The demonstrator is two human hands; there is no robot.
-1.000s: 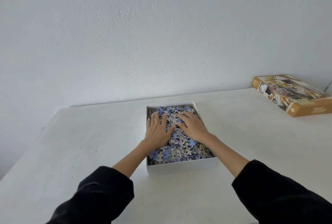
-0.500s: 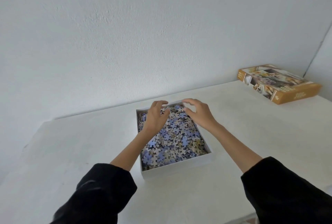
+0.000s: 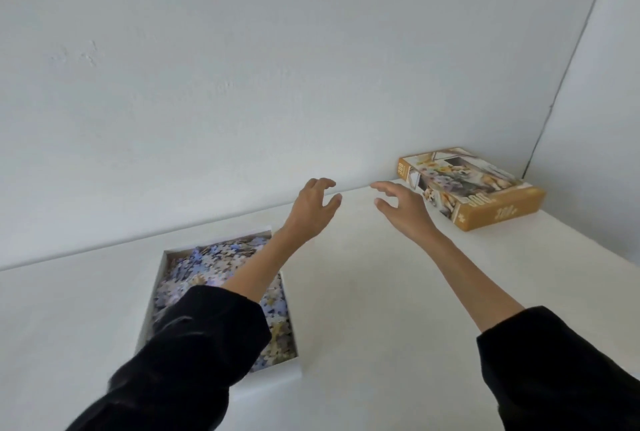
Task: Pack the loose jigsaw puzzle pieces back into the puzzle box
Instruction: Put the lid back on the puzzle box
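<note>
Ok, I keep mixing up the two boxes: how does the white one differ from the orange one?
The white box is plain, open-topped and full of puzzle pieces; the orange box carries a printed picture and shows no opening. The white box lies near, under the left forearm; the orange box lies far right by the wall, past the right hand. Both are flat rectangles resting on the white table.

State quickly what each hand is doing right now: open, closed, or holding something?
Left hand: open, fingers loosely curved, holding nothing.
Right hand: open, holding nothing.
</note>
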